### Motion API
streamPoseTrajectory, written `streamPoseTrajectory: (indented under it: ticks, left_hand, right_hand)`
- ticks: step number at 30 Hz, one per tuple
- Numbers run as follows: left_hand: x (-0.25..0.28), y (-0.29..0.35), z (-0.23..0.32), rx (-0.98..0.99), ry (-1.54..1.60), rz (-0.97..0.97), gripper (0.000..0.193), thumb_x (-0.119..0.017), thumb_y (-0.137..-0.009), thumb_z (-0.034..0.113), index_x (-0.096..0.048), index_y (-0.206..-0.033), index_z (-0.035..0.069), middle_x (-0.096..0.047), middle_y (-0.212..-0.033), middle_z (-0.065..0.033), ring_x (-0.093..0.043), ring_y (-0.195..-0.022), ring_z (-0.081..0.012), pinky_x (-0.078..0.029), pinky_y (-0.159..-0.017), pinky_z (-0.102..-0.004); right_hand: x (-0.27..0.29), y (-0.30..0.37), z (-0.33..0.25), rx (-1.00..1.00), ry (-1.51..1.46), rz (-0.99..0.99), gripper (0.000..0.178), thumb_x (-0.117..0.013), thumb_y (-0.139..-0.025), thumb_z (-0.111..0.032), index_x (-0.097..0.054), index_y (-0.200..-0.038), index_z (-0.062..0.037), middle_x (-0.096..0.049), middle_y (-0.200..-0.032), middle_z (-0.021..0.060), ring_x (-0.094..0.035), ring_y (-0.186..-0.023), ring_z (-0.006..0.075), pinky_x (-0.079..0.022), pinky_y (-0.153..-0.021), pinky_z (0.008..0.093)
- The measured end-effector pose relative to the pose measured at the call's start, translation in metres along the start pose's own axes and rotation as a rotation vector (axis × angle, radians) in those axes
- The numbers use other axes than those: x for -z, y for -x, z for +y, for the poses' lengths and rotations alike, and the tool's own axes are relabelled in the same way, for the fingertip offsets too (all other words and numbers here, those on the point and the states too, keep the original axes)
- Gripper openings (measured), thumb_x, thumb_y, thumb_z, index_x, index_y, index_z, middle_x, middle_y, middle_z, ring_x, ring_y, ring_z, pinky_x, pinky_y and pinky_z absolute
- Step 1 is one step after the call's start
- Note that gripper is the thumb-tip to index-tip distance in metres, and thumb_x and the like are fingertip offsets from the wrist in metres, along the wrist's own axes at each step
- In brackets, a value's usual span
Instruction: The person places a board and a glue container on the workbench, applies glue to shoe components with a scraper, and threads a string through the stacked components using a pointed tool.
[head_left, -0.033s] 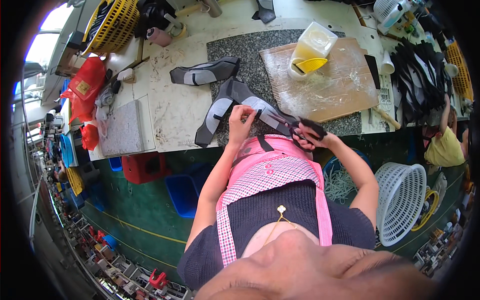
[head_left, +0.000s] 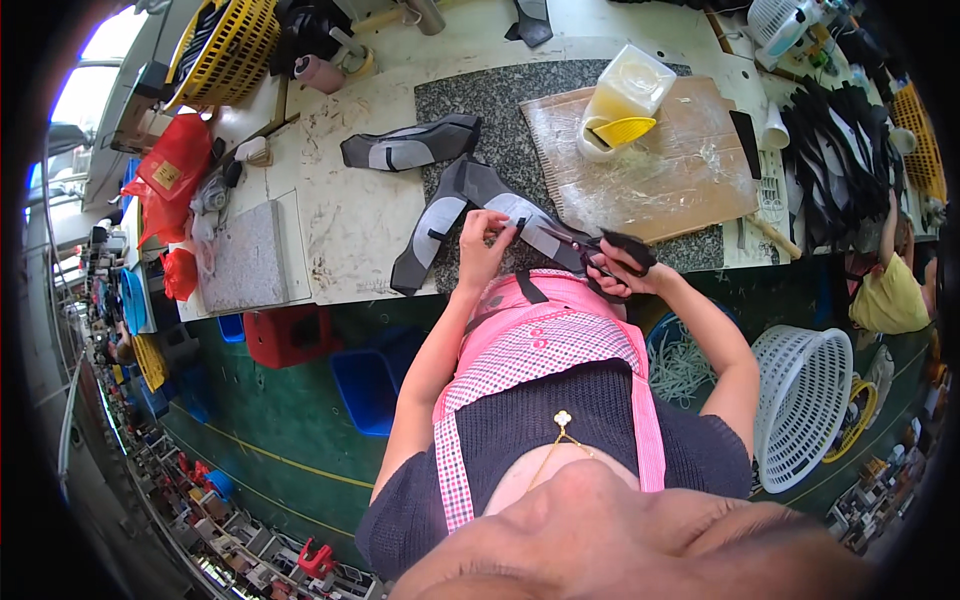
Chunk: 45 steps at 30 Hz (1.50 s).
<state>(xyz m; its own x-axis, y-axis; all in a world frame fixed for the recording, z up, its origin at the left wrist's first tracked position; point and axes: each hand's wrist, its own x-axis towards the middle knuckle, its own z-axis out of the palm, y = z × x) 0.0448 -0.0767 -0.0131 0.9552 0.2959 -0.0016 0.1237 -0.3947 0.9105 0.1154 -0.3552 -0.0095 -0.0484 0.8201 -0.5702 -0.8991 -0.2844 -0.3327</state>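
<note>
Head view, centre frame: right hand (head_left: 622, 275) has its fingers through the black handles of a pair of dark-bladed scissors (head_left: 580, 243), clamped on them; blades point left toward the left hand (head_left: 482, 243). Left-hand fingers are pinched together on the edge of a long grey-and-black curved fabric shoe-upper piece (head_left: 452, 212), holding it just ahead of the blade tips.

Doing this cut well, as a judgement: keep the pinch close to the cut line so the fabric stays taut, feed the piece into the blades rather than chasing it, take short snips along the edge, keep fingertips off the blade path. Whether the blades are open or closed on the fabric is hard to tell, the spot is small and partly hidden.

The piece: soft, flat, dark grey with lighter grey panels and black trim, draped from mid-frame down-left over the speckled stone slab (head_left: 495, 110) onto the pale table (head_left: 340, 215). A second similar grey piece (head_left: 408, 146) lies apart, above left. Wooden board (head_left: 660, 170) and a translucent plastic tub with yellow scoop (head_left: 622, 105) sit upper right.
</note>
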Motion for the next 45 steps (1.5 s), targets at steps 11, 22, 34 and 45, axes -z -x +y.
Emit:
streamPoseTrajectory:
  ticks: [11, 22, 34, 45]
  left_hand:
    - [0.0, -0.014, -0.015, -0.057, 0.004, -0.088, 0.016, -0.072, -0.075, 0.01, -0.067, -0.09, 0.008, -0.05, -0.103, -0.0061, -0.053, -0.093, -0.0161, -0.043, -0.075, -0.0262]
    - [-0.005, -0.009, -0.026, -0.043, 0.028, -0.078, 0.016, -0.074, -0.073, 0.005, -0.066, -0.086, 0.007, -0.042, -0.11, -0.0072, -0.052, -0.099, -0.0158, -0.046, -0.076, -0.0272]
    - [0.067, 0.049, -0.018, 0.259, 0.084, 0.034, 0.01, -0.058, -0.088, 0.003, -0.063, -0.082, -0.003, -0.061, -0.079, -0.0026, -0.055, -0.072, -0.0079, -0.045, -0.065, -0.021]
    - [0.145, 0.186, -0.112, 0.46, -0.626, 0.023, 0.01, -0.073, -0.068, 0.01, -0.071, -0.074, 0.003, -0.066, -0.066, -0.0122, -0.064, -0.061, -0.0218, -0.05, -0.062, -0.033]
  right_hand:
    - [-0.001, -0.013, -0.022, -0.092, -0.108, -0.168, 0.073, -0.041, -0.078, -0.076, -0.047, -0.091, -0.0044, -0.036, -0.068, -0.005, -0.032, -0.05, 0.0028, -0.022, -0.038, 0.0143]
    - [0.016, -0.052, -0.023, -0.171, -0.392, -0.3, 0.071, -0.043, -0.078, -0.072, -0.047, -0.088, -0.002, -0.035, -0.063, -0.0042, -0.03, -0.044, -0.0001, -0.025, -0.031, 0.011]
    - [0.038, 0.048, -0.008, 0.872, 0.05, 0.755, 0.034, -0.052, -0.092, -0.037, -0.054, -0.084, -0.0042, -0.048, -0.055, -0.0006, -0.049, -0.043, 0.0077, -0.039, -0.038, 0.0195]
    - [0.253, 0.214, -0.025, 0.301, 0.955, 2.151, 0.028, -0.066, -0.066, -0.019, -0.061, -0.083, 0.0024, -0.062, -0.089, 0.027, -0.058, -0.088, 0.044, -0.047, -0.078, 0.0486]
